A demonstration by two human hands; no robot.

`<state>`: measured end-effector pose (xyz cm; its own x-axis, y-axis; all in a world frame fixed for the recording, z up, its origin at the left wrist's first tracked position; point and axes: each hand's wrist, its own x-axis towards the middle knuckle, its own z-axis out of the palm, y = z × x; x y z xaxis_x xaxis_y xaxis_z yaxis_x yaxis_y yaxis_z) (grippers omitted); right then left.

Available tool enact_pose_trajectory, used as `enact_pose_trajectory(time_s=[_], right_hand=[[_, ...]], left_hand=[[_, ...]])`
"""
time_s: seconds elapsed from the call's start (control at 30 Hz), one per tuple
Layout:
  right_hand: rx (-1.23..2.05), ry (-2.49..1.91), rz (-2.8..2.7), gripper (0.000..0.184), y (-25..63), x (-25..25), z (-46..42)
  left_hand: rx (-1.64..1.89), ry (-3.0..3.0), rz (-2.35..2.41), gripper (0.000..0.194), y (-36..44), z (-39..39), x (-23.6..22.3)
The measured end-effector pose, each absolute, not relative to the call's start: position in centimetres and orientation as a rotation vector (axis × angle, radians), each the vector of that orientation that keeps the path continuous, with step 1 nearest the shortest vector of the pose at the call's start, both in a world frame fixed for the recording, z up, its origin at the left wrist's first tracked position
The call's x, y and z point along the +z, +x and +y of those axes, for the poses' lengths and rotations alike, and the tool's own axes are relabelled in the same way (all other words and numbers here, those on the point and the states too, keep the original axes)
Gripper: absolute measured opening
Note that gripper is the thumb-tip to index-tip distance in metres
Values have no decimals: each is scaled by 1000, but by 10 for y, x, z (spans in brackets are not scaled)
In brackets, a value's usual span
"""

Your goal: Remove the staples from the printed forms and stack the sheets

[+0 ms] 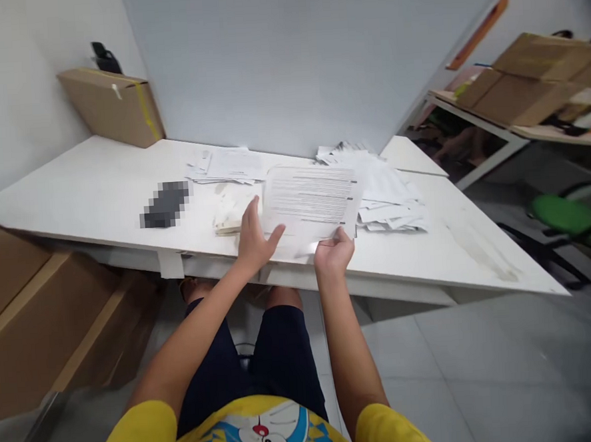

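A printed sheet (pixel 310 193) with dense lines of text is held up just above the white table (pixel 98 186). My right hand (pixel 333 251) grips its lower right corner, fingers curled and thumb on top. At the sheet's lower left, my left hand (pixel 255 242) is open, its thumb spread from the straight fingers; whether it touches the paper I cannot tell. Behind and to the right lies a large untidy heap of papers (pixel 386 192). A smaller stack of papers (pixel 233 165) lies at the back left. Beside my left hand is a small pale stack (pixel 228 226), partly hidden.
A dark pixelated object (pixel 165 205) lies left on the table. One cardboard box (pixel 113 105) stands at the back left corner, and large cardboard (pixel 46 316) leans below left. A partition (pixel 276 69) closes the rear. On the right are a green chair (pixel 576 220) and another desk with boxes (pixel 532 80).
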<state>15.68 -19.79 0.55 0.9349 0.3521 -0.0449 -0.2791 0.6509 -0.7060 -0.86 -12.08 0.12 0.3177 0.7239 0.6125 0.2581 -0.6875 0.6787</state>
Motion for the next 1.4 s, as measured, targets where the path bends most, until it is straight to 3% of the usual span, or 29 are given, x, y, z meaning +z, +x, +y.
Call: enact_pose_trajectory(time_s=[0.17,0.37,0.53,0.73,0.9,1.1,1.23,1.4], right_hand=[[449,-768,-92,36,192,-7,-225],[407,-1045,-381,36,236,-17,-244],[427,-1172,-667,33,244,-23,-243],[291,-1156,-545,24,242,-33,-249],[361,-1221,-586,29,239,-31,-247],[232,-1237,-513,26,242,-27,-293],[379,-1279,-415,33,236,-39,-354],[594,-1360,-454,38,198,-40,-345]], left_hand=[[1129,1712,682,83,45,-102,0],[1504,1943,484,68,48,-92,-4],[1561,2073,421,76,47,-98,-8],[1537,2075,482,83,48,-92,-12],[1382,2126,551,74,55,-99,-10],[1557,2390,505,57,11,-90,3],[1423,2722,625,38,-62,-60,21],[923,2906,683,41,-85,-55,18]])
